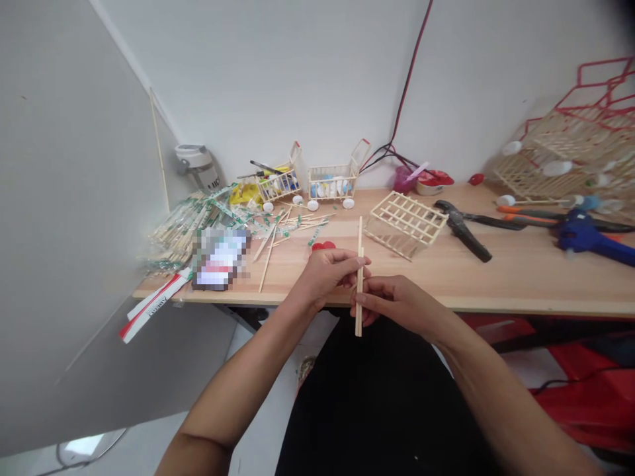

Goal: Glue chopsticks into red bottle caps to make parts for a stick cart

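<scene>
My left hand (335, 270) pinches a few light wooden sticks (360, 284) near their upper part. Lower down, my right hand (384, 299) closes on the same sticks. They are held upright, side by side, in front of the table edge, and one reaches higher than the others. A red round piece (323, 246) lies just behind my left hand, partly hidden by it. Beyond my right hand, an openwork basket made of sticks (407, 221) rests on the table.
Loose sticks (270, 254), wrapped chopsticks (173, 231) and a phone (221, 261) lie on the left. Two small stick carts (331, 182) (278, 185) stand by the wall. On the right are a black clamp (464, 231), a blue glue gun (583, 235) and stacked stick carts (560, 145).
</scene>
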`<action>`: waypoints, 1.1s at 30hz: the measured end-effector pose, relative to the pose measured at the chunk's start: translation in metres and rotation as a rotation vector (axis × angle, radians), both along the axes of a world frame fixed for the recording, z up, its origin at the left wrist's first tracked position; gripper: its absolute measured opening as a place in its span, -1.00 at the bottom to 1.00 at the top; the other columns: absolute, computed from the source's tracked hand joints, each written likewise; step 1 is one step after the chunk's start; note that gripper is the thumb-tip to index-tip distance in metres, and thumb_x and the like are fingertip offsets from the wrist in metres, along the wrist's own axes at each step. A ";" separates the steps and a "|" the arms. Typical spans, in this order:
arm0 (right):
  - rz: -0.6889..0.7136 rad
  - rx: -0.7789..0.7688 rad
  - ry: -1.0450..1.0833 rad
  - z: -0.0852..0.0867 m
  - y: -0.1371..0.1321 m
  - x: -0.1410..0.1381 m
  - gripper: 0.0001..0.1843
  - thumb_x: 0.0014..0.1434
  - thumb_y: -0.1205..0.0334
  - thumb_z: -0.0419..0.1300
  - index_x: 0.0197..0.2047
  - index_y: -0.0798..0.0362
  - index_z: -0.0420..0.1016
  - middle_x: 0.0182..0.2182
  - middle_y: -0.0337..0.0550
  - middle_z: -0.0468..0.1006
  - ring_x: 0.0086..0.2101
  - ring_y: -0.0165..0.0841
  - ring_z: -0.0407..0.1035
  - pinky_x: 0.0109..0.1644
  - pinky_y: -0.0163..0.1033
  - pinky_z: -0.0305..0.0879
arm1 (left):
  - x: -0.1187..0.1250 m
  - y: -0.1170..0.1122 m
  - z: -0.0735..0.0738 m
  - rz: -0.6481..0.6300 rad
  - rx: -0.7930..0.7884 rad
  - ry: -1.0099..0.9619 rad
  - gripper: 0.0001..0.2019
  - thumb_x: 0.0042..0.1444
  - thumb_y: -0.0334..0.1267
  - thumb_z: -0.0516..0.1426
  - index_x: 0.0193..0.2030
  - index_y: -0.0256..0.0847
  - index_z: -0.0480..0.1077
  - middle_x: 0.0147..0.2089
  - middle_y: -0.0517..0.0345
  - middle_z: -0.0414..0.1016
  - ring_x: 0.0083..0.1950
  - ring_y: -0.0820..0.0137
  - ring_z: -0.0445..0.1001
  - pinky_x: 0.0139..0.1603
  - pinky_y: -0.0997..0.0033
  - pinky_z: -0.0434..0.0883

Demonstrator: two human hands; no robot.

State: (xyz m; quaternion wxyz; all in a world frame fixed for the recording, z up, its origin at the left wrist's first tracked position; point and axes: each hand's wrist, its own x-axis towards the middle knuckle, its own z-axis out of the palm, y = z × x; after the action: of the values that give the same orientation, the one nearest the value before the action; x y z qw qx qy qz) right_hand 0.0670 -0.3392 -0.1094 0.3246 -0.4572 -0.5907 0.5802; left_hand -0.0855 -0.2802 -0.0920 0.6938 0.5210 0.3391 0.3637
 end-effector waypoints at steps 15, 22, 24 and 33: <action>-0.043 -0.013 -0.024 -0.005 -0.004 -0.008 -0.62 0.10 -0.10 0.21 -0.35 0.09 0.48 -0.42 -0.18 0.58 -0.40 -0.34 0.49 -0.23 -0.20 0.46 | -0.002 -0.007 -0.003 0.025 -0.039 0.026 -0.73 -0.10 -0.15 0.29 -0.37 -0.36 0.52 -0.47 0.14 0.48 -0.53 0.59 0.32 -0.47 0.54 0.17; -0.091 0.011 -0.014 -0.005 -0.006 -0.009 -0.63 0.08 -0.10 0.22 -0.34 0.07 0.47 -0.43 -0.21 0.56 -0.38 -0.31 0.49 -0.23 -0.18 0.46 | 0.000 -0.010 -0.003 0.049 -0.042 0.002 -0.73 -0.08 -0.14 0.28 -0.35 -0.35 0.51 -0.46 0.15 0.46 -0.50 0.54 0.37 -0.43 0.50 0.23; -0.100 0.028 -0.021 -0.006 -0.007 -0.010 -0.65 0.10 -0.08 0.21 -0.34 0.07 0.47 -0.43 -0.21 0.55 -0.38 -0.32 0.49 -0.24 -0.19 0.47 | 0.002 -0.011 -0.002 0.043 -0.042 -0.006 -0.73 -0.08 -0.14 0.28 -0.35 -0.35 0.51 -0.47 0.15 0.45 -0.51 0.53 0.36 -0.43 0.50 0.22; -0.377 0.321 -0.339 0.029 -0.006 0.054 -0.56 0.19 -0.15 0.08 -0.36 0.08 0.49 -0.40 -0.14 0.56 -0.38 -0.36 0.45 -0.27 -0.26 0.42 | -0.002 -0.010 -0.004 0.035 -0.093 -0.027 -0.75 -0.10 -0.16 0.31 -0.36 -0.34 0.56 -0.45 0.13 0.48 -0.47 0.59 0.28 -0.42 0.55 0.18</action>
State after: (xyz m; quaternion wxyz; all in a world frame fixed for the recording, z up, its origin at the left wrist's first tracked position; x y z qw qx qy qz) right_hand 0.1211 -0.3453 -0.0809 0.3915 -0.5920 -0.6254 0.3243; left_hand -0.0871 -0.2901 -0.0959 0.7153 0.4769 0.3554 0.3668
